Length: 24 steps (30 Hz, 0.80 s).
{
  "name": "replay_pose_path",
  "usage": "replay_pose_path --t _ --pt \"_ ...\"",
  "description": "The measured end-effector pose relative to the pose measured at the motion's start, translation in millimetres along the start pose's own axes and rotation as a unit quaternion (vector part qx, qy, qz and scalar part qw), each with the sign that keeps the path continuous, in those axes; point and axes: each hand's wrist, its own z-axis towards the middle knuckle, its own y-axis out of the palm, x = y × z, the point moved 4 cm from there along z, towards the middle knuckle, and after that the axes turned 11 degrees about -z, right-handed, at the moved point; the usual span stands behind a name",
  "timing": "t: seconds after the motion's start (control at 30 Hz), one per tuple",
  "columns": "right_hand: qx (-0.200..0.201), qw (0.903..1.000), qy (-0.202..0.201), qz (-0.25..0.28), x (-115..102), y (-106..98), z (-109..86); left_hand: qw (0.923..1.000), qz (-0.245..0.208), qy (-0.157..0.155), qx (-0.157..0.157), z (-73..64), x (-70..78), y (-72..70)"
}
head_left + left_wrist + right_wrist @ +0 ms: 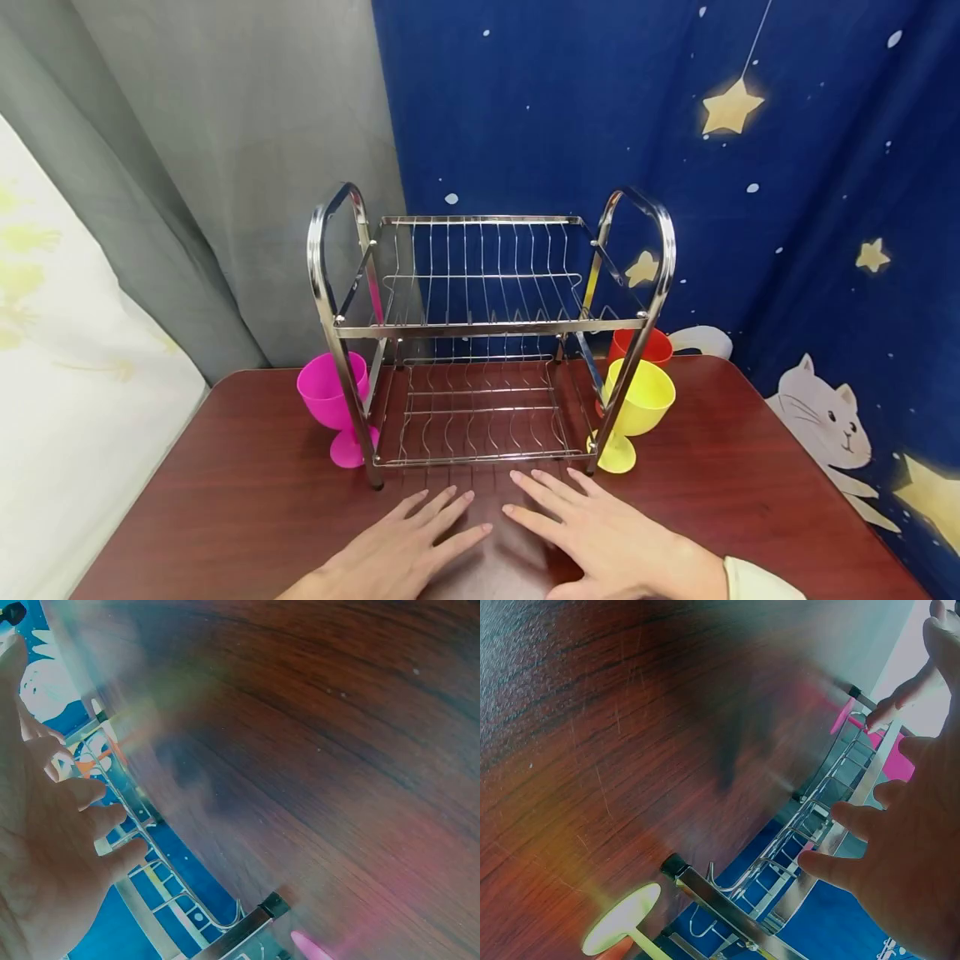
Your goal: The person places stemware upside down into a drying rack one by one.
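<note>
Both hands are spread over the front of the dark red wooden table (247, 467), palms down, with nothing in them. The left hand (397, 542) lies left of centre and the right hand (600, 533) just right of it, fingertips pointing at a two-tier metal dish rack (487, 328). Beside the rack's left legs stands a magenta goblet (330, 392). At its right legs is a yellow goblet (641, 400), with a red cup (656, 346) partly hidden behind it. In the wrist views, the fingers of the left hand (52, 825) and right hand (900, 847) look straight or relaxed.
Behind the table hang a grey curtain (300, 125) and a dark blue curtain (562, 108) with stars and a cat. White cloth (75, 375) falls along the left side. Both rack tiers hold wire dividers, and the rack's feet stand on the table.
</note>
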Motion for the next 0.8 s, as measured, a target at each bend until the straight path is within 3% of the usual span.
replay_pose_path --t 0.3,0.67,0.8 --pt "0.006 0.9999 0.009 -0.006 1.3 -8.0 -0.1 0.9900 0.111 0.035 0.078 0.7 -0.8 -2.2" --pt "0.080 0.9953 -0.025 -0.048 3.3 -16.1 1.8 0.9875 0.120 0.044 0.092 2.4 0.3 -6.8" --pt "0.105 0.9921 -0.028 -0.063 3.7 -18.8 1.8 0.9836 0.120 0.044 0.128 0.7 2.2 -10.0"
